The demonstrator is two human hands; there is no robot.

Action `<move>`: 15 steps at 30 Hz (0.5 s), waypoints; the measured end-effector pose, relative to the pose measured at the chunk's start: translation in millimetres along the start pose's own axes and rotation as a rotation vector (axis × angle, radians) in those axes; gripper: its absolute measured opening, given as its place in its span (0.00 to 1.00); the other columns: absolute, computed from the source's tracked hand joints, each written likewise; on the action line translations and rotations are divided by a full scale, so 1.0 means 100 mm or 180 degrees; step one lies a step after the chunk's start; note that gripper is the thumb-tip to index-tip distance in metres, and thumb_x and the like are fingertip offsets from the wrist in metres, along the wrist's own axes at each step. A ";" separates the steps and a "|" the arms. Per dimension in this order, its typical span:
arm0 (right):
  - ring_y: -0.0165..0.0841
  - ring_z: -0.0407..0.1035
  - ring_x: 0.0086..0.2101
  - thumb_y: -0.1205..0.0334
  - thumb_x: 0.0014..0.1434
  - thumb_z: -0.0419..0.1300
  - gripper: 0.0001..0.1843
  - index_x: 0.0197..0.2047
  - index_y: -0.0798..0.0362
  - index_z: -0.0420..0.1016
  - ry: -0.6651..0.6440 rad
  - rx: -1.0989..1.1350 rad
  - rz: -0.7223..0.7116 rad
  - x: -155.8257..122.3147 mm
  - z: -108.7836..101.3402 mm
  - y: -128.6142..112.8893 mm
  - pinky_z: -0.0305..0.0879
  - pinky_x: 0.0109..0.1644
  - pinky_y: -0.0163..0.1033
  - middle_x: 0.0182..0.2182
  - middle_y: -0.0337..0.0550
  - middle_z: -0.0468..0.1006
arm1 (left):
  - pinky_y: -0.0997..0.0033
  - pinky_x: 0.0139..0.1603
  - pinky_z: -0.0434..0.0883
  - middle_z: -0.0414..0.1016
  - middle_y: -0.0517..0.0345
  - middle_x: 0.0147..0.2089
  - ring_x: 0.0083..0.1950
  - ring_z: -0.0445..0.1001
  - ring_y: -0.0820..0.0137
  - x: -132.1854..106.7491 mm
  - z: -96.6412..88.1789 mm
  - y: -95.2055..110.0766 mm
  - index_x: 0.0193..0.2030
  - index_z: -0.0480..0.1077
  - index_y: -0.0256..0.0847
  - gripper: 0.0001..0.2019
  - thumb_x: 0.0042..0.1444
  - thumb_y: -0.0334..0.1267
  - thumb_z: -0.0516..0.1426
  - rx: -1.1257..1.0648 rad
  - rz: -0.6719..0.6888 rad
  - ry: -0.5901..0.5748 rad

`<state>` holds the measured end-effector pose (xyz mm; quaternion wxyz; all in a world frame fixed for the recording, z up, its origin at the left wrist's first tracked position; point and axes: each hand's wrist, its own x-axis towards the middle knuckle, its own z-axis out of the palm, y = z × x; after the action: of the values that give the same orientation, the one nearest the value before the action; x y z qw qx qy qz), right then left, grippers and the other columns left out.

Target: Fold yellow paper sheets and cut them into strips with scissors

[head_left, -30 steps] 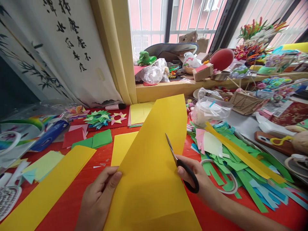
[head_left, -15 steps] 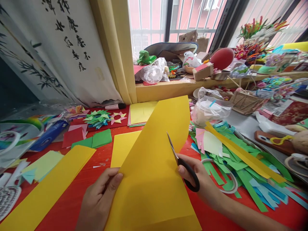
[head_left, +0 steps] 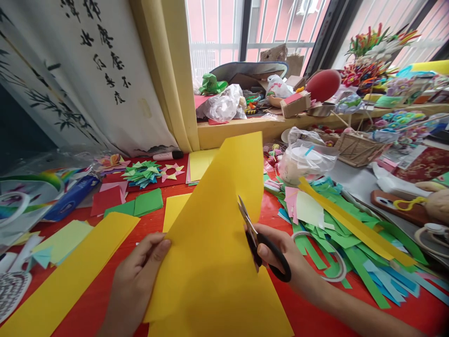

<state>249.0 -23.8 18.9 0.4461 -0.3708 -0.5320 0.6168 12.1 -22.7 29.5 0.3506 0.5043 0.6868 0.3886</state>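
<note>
My left hand (head_left: 135,276) pinches the left edge of a large yellow paper sheet (head_left: 206,220), thumb on top. The sheet is raised, and its far end curves upward. In my right hand (head_left: 291,257) is a pair of scissors (head_left: 249,220) with dark handles, thumb in one loop. The scissor blades are slightly parted at the sheet's right side and point away from me; part of them is hidden by the paper. Beneath the raised sheet lies more yellow paper (head_left: 271,311) on the red table.
Yellow strips (head_left: 70,276) lie at left, near green paper squares (head_left: 149,201) and a folded paper ring (head_left: 143,173). To the right are a tape roll (head_left: 342,267), a heap of green strips (head_left: 361,248) and a bagged tub (head_left: 301,161). A cluttered windowsill (head_left: 238,132) runs behind.
The yellow sheet has shifted left with my left hand, its top edge leaning further over. The scissors' blades and handles have spread apart, and their tip sits slightly lower and left.
</note>
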 end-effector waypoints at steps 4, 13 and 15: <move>0.27 0.60 0.25 0.45 0.48 0.59 0.23 0.41 0.53 0.66 0.0102 -0.0118 -0.0108 0.04 -0.06 0.01 0.57 0.28 0.33 0.25 0.37 0.62 | 0.80 0.23 0.67 0.73 0.65 0.32 0.29 0.71 0.71 0.16 -0.06 0.06 0.35 0.66 0.46 0.16 0.44 0.52 0.58 -0.0530 -0.0454 -0.0264; 0.27 0.59 0.26 0.53 0.60 0.48 0.14 0.43 0.51 0.65 0.1009 -0.0075 -0.0644 0.25 -0.35 0.08 0.53 0.25 0.32 0.26 0.38 0.63 | 0.77 0.27 0.65 0.70 0.63 0.31 0.31 0.70 0.69 0.47 -0.15 -0.09 0.39 0.64 0.44 0.19 0.43 0.49 0.60 0.0034 -0.0980 -0.1552; 0.27 0.59 0.26 0.53 0.60 0.47 0.14 0.44 0.52 0.65 0.1060 -0.0043 -0.0592 0.28 -0.36 0.10 0.53 0.24 0.32 0.27 0.38 0.63 | 0.77 0.28 0.64 0.69 0.63 0.31 0.32 0.69 0.69 0.49 -0.19 -0.11 0.37 0.64 0.42 0.17 0.44 0.50 0.58 0.0274 -0.0877 -0.1769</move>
<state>272.2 13.7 4.0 0.5805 -0.4199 -0.4870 0.4995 -21.4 19.4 24.5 0.5527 0.5077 0.6424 0.1552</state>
